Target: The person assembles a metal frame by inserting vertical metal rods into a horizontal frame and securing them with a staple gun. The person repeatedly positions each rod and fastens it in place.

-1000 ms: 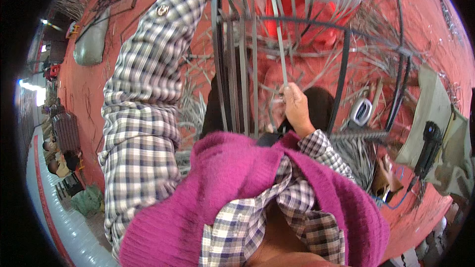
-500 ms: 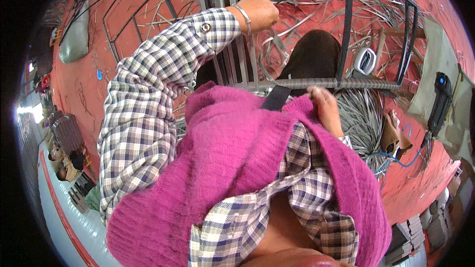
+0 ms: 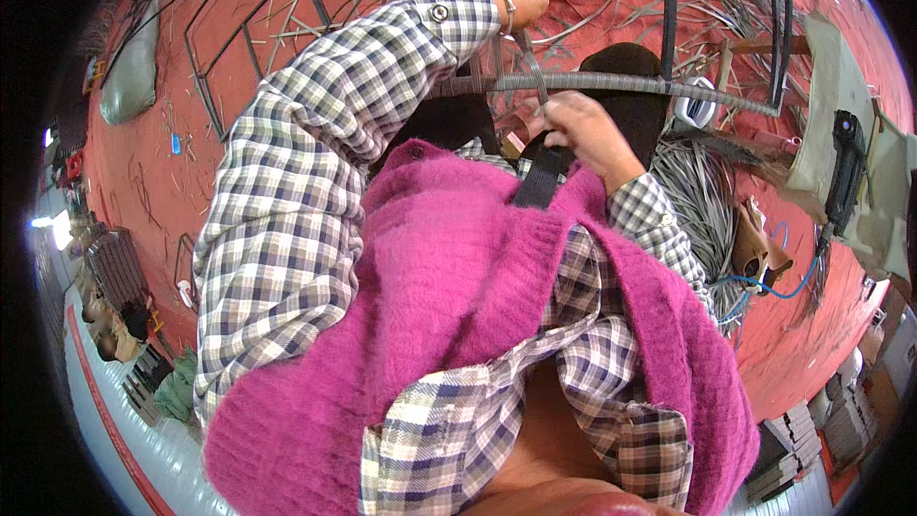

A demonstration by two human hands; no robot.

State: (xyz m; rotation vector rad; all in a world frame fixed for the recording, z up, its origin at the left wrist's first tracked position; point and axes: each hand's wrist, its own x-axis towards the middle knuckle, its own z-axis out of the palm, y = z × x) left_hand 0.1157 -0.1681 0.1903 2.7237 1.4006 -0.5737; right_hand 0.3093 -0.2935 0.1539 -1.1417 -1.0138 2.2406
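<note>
1. Fuzzy, ribbed magenta knit vest (image 3: 449,239) with a dark button (image 3: 417,152).
2. Long-sleeved checked shirt (image 3: 277,201) in white, navy and grey-brown; round button (image 3: 439,12) at the left cuff.
3. Slim silver-coloured bangle (image 3: 509,6), left wrist.
4. Black strap (image 3: 542,180) at the waist.
5. Dark trousers (image 3: 621,59).

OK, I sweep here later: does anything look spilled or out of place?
Loose grey strips lie strewn at odd angles across the red floor, whereas the grey pile beside the right sleeve looks gathered together.
</note>
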